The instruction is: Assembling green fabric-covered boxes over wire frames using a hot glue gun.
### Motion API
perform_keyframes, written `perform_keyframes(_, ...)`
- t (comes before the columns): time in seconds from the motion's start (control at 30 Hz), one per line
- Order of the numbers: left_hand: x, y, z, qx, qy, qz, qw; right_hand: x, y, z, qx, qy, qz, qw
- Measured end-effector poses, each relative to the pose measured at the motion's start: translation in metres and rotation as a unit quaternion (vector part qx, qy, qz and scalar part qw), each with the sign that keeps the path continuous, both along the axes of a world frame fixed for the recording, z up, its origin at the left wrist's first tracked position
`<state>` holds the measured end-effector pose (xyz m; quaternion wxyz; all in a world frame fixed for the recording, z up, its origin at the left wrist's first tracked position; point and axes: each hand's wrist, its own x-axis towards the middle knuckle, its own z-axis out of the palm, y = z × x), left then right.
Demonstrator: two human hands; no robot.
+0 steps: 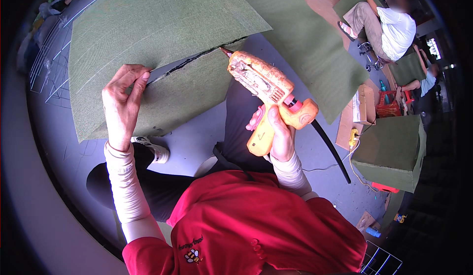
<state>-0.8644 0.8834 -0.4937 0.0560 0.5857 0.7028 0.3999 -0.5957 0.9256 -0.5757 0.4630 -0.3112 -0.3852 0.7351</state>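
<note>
My right hand [283,138] is wrapped round the grip of an orange, worn hot glue gun [261,78]. A long black glue stick [331,149] juts from its back end. The nozzle is at the edge of a large green woven sheet [167,21], beside a dark ragged line of what looks like black glue [185,62]. Farther left along that edge, my left hand [120,102] pinches the sheet between thumb and fingers. Beneath the gap lies a second green panel [192,95], partly covered by the upper sheet.
Another green sheet [305,53] spreads over the floor to the right. A green-covered box [387,152], a yellow power socket [353,138], a cardboard box [364,105] and a red basket [388,106] stand farther right. Wire frames [51,73] lie left. Two people sit working at the upper right.
</note>
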Motion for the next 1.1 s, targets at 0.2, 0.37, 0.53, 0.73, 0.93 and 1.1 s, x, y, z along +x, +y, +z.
perform_keyframes(0.2, -0.001, -0.001, -0.002, 0.002, -0.007, 0.000, 1.000, 0.004, 0.006, 0.005, 0.032, 0.014, 0.035, 0.999)
perform_keyframes(0.37, -0.002, -0.001, -0.001, 0.005, 0.003, -0.002, 1.000, 0.006, 0.010, -0.008, 0.007, 0.053, 0.035, 0.998)
perform_keyframes(0.53, -0.002, -0.002, -0.001, -0.006, 0.001, 0.004, 1.000, 0.012, 0.014, -0.010, 0.028, 0.064, 0.062, 0.996)
perform_keyframes(0.73, -0.003, -0.001, -0.001, 0.007, 0.000, -0.008, 1.000, 0.001, 0.011, 0.000, 0.027, -0.008, 0.014, 1.000)
perform_keyframes(0.93, -0.003, -0.001, -0.001, -0.016, -0.006, 0.004, 1.000, 0.007, 0.015, -0.007, 0.033, 0.025, 0.010, 0.999)
perform_keyframes(1.1, -0.002, -0.002, 0.000, -0.007, -0.008, -0.001, 1.000, 0.008, 0.015, -0.005, 0.034, 0.017, 0.003, 0.999)
